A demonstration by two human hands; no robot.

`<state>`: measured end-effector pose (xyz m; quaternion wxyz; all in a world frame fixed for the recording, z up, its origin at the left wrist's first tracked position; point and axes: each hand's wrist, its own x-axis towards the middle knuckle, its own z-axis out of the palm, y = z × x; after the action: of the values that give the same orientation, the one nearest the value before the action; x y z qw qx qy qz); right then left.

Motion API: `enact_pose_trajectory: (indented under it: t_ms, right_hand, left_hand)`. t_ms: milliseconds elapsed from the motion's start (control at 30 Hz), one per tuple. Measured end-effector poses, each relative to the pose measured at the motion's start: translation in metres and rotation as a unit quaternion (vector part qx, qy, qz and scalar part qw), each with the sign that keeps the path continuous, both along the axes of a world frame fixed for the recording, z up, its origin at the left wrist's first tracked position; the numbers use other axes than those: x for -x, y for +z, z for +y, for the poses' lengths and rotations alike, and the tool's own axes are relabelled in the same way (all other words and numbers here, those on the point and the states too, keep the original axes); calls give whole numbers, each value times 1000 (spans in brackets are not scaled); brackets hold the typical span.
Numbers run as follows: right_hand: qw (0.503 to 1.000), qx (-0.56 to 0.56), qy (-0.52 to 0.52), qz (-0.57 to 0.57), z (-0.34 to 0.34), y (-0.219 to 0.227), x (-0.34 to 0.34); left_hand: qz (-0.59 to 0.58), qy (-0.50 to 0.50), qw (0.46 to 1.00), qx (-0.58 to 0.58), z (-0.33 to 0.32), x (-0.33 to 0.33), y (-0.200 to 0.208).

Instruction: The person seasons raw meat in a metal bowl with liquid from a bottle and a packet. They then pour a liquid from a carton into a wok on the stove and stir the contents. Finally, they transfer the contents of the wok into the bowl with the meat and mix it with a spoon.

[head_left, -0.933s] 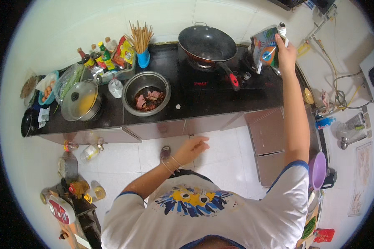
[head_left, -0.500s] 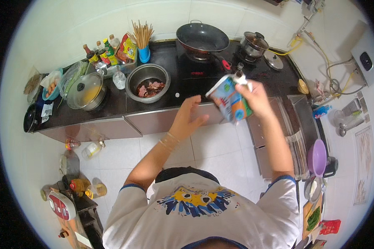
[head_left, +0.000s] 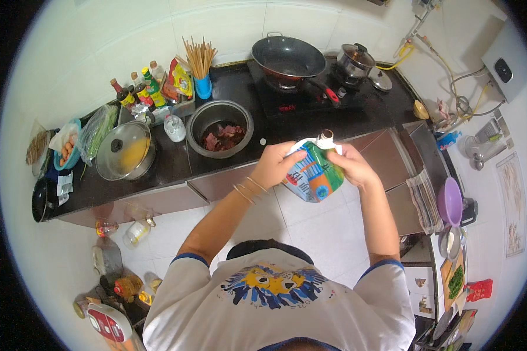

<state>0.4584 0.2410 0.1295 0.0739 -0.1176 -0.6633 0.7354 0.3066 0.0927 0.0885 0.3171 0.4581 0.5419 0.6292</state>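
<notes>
A blue, green and orange soft pouch point(head_left: 313, 178) with a spout point(head_left: 325, 137) at its top hangs before my body, in front of the counter edge. My left hand point(head_left: 277, 165) grips its left upper edge, and my right hand point(head_left: 356, 165) is closed on the right upper edge by the spout. The spout points away from me and shows a dark end; whether it is capped I cannot tell. Left of the pouch, on the counter, stands a deep metal pot point(head_left: 192, 127) with pieces of reddish meat point(head_left: 221, 139) inside. A small white disc point(head_left: 262, 141) lies beside that pot.
A wok point(head_left: 289, 56) and a small lidded pot point(head_left: 355, 61) sit on the cooktop. Leftward are a blue chopstick holder point(head_left: 203, 87), sauce bottles point(head_left: 152, 88), a glass-lidded pan point(head_left: 125, 151) and a basket of eggs point(head_left: 68, 147). A purple basin point(head_left: 449, 200) is at right.
My left hand, empty and apart before, now holds the pouch. The pouch has moved toward me and straightened, spout outward. The view has shifted slightly.
</notes>
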Motion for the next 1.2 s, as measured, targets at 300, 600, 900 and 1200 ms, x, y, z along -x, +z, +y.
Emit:
enact_pose_trajectory:
  t_ms: [300, 600, 900, 1200]
  right_hand:
    - [872, 379, -67, 303, -31, -95, -15]
    - [955, 225, -46, 189, 25, -106, -40]
    - [976, 144, -99, 129, 48, -93, -40]
    - [969, 171, -2, 176, 98, -138, -47]
  left_hand:
    - [64, 47, 995, -58, 14, -11, 12]
    - [40, 89, 994, -52, 63, -32, 7]
    - [45, 155, 985, -54, 82, -40, -3]
    - [218, 171, 959, -65, 64, -15, -37]
